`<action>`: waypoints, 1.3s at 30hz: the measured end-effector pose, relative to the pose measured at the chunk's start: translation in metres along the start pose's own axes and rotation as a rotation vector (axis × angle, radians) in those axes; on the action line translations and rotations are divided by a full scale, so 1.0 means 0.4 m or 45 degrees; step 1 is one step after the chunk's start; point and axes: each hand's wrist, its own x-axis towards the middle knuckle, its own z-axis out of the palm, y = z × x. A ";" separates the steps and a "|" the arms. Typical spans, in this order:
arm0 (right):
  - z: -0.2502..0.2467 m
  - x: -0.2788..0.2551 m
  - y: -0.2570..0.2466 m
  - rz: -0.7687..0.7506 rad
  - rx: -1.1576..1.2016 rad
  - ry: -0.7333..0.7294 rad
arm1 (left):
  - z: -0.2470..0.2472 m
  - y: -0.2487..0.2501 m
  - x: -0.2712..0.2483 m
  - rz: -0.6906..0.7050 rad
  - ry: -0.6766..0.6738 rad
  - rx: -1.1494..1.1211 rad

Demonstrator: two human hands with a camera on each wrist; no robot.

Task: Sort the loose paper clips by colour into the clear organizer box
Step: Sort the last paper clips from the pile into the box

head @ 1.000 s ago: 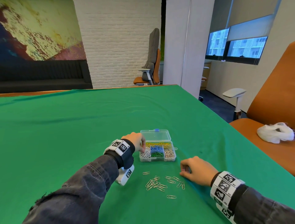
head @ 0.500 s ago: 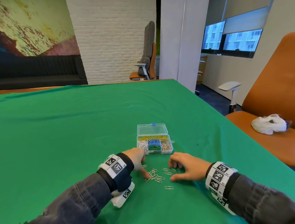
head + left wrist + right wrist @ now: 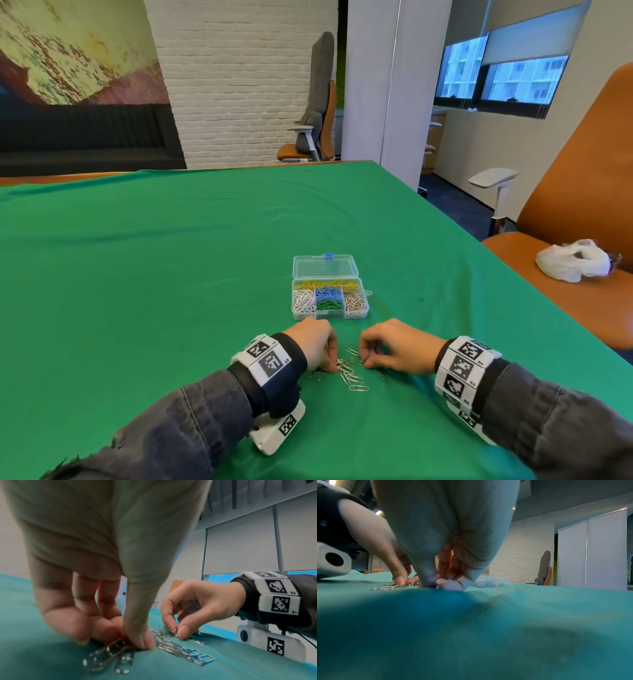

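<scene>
A small pile of silver paper clips (image 3: pixel 352 375) lies on the green cloth just in front of the clear organizer box (image 3: pixel 329 303). The box stands open with yellow, white, blue, green and silver clips in separate compartments. My left hand (image 3: pixel 317 347) is at the left side of the pile, thumb and fingers pinching several silver clips (image 3: pixel 118 647) against the cloth. My right hand (image 3: pixel 390 346) is at the right side, thumb and forefinger pinching one silver clip (image 3: pixel 175 631).
The green cloth-covered table (image 3: pixel 171 274) spreads wide to the left and back. An orange chair (image 3: pixel 582 205) with a white plastic bag (image 3: pixel 572 260) on its seat stands past the table's right edge.
My left hand came back from the box to the pile and now pinches clips. My right hand slid left into the pile and closed its fingers on a clip.
</scene>
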 end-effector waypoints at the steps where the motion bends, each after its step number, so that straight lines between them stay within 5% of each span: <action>1: 0.000 0.001 -0.001 0.007 -0.002 -0.009 | 0.002 0.000 -0.001 0.014 0.001 0.013; 5: -0.030 0.013 -0.006 0.069 -0.015 0.017 | 0.007 -0.007 0.002 0.016 0.003 0.048; 12: -0.120 0.124 -0.006 0.246 -0.003 0.436 | 0.011 -0.006 0.003 0.022 0.000 0.053; 20: -0.133 0.120 -0.028 0.302 -0.003 0.486 | 0.004 -0.009 0.001 0.031 -0.009 0.030; 27: -0.037 0.024 -0.080 0.308 -0.083 -0.022 | -0.010 -0.021 0.004 0.020 0.039 0.093; 39: 0.011 0.012 -0.117 0.098 -0.088 -0.092 | -0.065 -0.055 -0.004 -0.019 0.123 -0.061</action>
